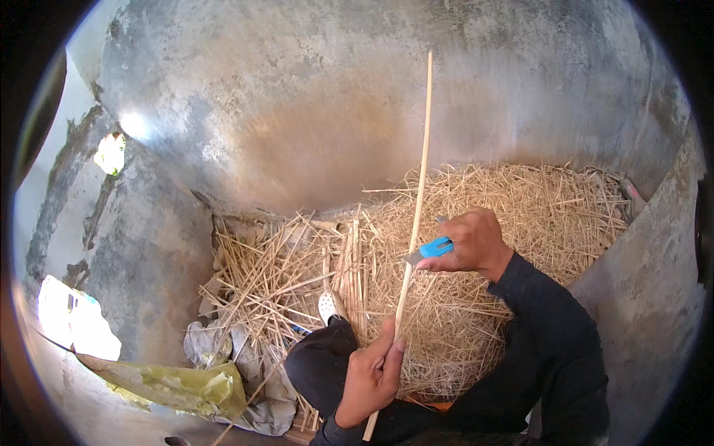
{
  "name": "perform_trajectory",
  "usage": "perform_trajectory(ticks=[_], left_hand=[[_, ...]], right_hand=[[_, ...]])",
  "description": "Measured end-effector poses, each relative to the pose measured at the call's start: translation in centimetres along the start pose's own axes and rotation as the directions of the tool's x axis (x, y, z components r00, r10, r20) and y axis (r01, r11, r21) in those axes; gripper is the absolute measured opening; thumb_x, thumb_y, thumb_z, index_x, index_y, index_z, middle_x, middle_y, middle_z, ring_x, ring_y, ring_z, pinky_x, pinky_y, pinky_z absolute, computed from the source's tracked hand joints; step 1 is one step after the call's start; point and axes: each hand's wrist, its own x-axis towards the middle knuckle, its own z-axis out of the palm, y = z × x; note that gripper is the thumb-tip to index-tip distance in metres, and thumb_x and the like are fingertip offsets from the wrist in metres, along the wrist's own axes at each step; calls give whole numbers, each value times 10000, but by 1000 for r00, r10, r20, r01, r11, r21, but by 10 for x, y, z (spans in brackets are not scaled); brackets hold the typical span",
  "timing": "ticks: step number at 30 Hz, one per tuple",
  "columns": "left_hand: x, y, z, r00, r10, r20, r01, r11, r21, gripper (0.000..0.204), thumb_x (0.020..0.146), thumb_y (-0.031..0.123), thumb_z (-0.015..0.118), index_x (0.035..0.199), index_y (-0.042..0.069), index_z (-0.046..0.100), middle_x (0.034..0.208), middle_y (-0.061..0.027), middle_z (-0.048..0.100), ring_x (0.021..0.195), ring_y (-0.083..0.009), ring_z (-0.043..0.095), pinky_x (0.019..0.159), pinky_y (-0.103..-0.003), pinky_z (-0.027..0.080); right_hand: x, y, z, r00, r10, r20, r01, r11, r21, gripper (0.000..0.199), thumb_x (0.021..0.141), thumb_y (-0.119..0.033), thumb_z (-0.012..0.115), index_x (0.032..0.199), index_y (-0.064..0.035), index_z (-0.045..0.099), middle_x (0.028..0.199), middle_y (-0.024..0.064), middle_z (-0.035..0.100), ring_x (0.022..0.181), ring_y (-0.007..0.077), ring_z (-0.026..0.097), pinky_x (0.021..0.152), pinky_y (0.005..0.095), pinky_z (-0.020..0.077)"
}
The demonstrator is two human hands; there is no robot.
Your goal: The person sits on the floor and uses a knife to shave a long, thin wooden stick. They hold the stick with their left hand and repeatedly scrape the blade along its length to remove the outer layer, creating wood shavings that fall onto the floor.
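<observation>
A long, thin bamboo strip (422,182) runs upright through the middle of the view, its far end against the backdrop of the grey wall. My left hand (372,375) pinches the strip near its lower end, thumb on top. In my right hand (474,242) is a utility knife (434,249) with a blue handle, gripped in closed fingers. The knife's short blade points left and lies at the strip, above my left hand. Whether the edge cuts into the strip is too small to tell.
Pale shavings (550,223) are heaped along the wall to the right. Loose bamboo sticks (256,279) lie scattered at the left, with several flat strips (351,271) beside them. A yellow-green plastic sheet (186,386) and grey sacking (256,412) lie lower left. My white shoe (329,305) rests among the sticks.
</observation>
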Motion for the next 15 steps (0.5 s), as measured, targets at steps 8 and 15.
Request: perform_trajectory(ticks=[8,15], left_hand=[[-1,7,-5,997,-34,69,28,995,94,366,925,39,543,1251,-118,491,648,-49,522,632,-26,450,536,-204,414],[-29,-3,-5,992,-26,125,26,1000,-1,372,927,73,559,1262,-80,508,656,-14,532,612,-25,462,534,-186,393]], right_hand=[[4,19,0,1000,4,-16,-5,996,-94,703,699,-798,546,482,-130,517,394,26,422,355,212,477,378,353,365],[10,68,-15,955,295,6,-292,946,-139,794,733,-851,413,502,-108,572,405,23,450,355,192,481,375,359,372]])
